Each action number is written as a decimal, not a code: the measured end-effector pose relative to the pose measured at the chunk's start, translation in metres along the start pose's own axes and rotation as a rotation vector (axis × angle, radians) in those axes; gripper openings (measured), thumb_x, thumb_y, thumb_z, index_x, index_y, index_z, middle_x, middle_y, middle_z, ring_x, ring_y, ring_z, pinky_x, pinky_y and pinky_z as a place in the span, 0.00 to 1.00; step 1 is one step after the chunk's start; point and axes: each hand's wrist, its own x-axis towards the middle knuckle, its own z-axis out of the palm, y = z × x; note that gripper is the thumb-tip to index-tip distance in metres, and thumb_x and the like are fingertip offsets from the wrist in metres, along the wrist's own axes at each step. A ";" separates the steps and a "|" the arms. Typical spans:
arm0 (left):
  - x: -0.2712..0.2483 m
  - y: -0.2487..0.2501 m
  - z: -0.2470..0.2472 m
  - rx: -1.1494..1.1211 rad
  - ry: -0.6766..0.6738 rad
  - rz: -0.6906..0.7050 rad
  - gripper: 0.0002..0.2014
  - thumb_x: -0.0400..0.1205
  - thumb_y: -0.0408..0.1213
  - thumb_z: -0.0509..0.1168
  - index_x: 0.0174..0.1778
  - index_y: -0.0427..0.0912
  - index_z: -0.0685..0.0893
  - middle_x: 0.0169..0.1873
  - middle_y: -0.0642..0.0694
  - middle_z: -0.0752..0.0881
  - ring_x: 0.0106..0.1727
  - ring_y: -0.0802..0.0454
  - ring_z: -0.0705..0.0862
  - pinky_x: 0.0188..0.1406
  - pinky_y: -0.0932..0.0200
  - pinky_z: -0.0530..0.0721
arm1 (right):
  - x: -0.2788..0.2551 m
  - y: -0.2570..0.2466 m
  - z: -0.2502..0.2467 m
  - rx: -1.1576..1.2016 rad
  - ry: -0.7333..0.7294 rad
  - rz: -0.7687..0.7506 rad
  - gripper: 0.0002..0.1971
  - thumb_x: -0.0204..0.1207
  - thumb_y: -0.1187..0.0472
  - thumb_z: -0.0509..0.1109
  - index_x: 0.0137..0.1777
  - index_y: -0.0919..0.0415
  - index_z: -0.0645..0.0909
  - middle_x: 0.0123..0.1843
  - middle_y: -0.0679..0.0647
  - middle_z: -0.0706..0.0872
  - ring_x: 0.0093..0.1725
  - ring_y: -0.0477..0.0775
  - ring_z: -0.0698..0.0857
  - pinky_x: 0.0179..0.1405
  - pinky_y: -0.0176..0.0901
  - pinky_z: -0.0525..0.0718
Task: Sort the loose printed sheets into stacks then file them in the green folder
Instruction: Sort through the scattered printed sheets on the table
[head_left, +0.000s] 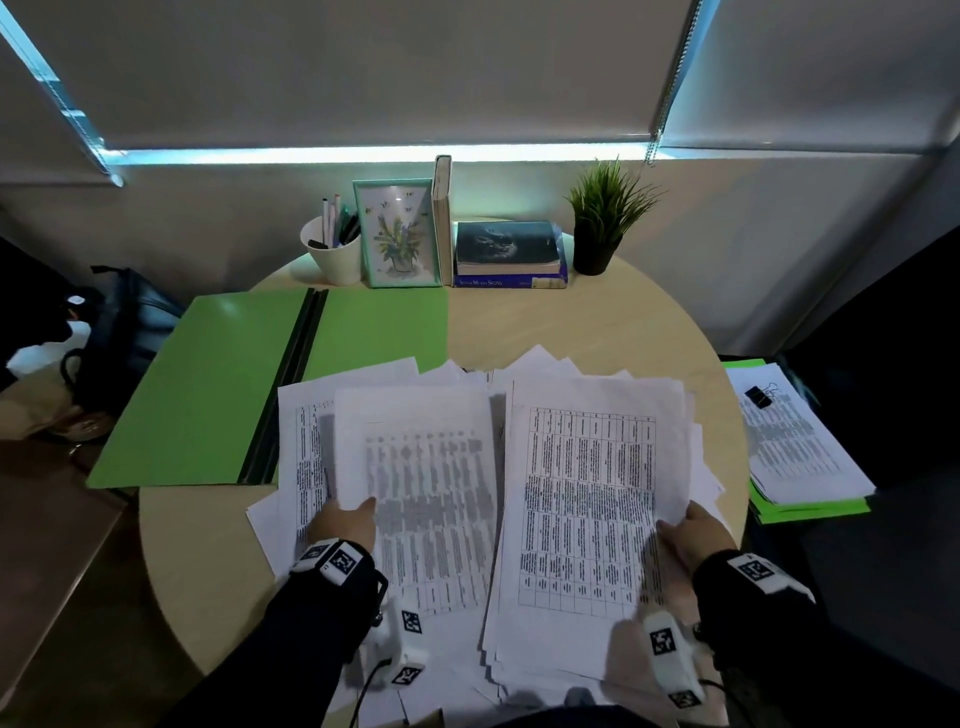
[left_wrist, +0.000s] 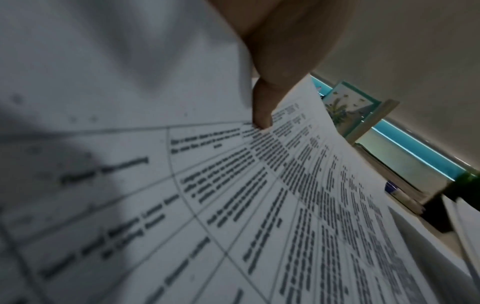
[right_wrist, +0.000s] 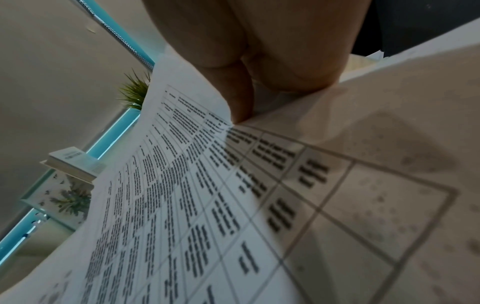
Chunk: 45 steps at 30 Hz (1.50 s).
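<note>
Loose printed sheets with tables lie fanned over the near half of the round table. My left hand (head_left: 349, 521) pinches the left edge of one blurred, lifted sheet (head_left: 426, 499), thumb on top; the same sheet (left_wrist: 259, 205) fills the left wrist view, with the thumb (left_wrist: 262, 115) pressing on it. My right hand (head_left: 687, 530) grips the right edge of a thick bundle of sheets (head_left: 587, 509), seen close as the bundle (right_wrist: 207, 195) in the right wrist view. The green folder (head_left: 249, 384) lies open at the table's left, partly under the papers.
At the table's back stand a white pen cup (head_left: 332, 254), a framed flower picture (head_left: 399, 234), an upright book (head_left: 442, 218), stacked books (head_left: 509, 254) and a potted plant (head_left: 602, 218). To the right, a clipped paper stack (head_left: 795, 441) rests on another green folder. A dark bag (head_left: 130, 322) sits left.
</note>
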 end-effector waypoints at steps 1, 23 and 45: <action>0.009 -0.004 -0.002 0.005 0.033 -0.034 0.29 0.78 0.53 0.63 0.70 0.37 0.76 0.65 0.35 0.82 0.64 0.35 0.81 0.66 0.43 0.78 | 0.001 0.000 0.000 -0.005 -0.002 0.000 0.20 0.79 0.66 0.65 0.70 0.71 0.73 0.69 0.69 0.79 0.67 0.68 0.78 0.64 0.50 0.73; 0.008 0.017 -0.044 -0.222 0.144 0.154 0.18 0.80 0.36 0.67 0.67 0.36 0.80 0.67 0.38 0.81 0.66 0.37 0.80 0.67 0.49 0.75 | 0.012 0.000 0.003 -0.104 -0.024 0.001 0.20 0.80 0.63 0.64 0.70 0.71 0.72 0.70 0.67 0.78 0.69 0.67 0.76 0.68 0.49 0.71; -0.087 0.127 -0.134 -0.516 0.533 0.829 0.07 0.77 0.38 0.71 0.49 0.43 0.83 0.44 0.46 0.85 0.45 0.52 0.84 0.46 0.61 0.81 | -0.002 -0.009 -0.001 -0.157 -0.020 -0.020 0.17 0.81 0.64 0.62 0.66 0.74 0.72 0.69 0.70 0.77 0.69 0.66 0.76 0.66 0.47 0.73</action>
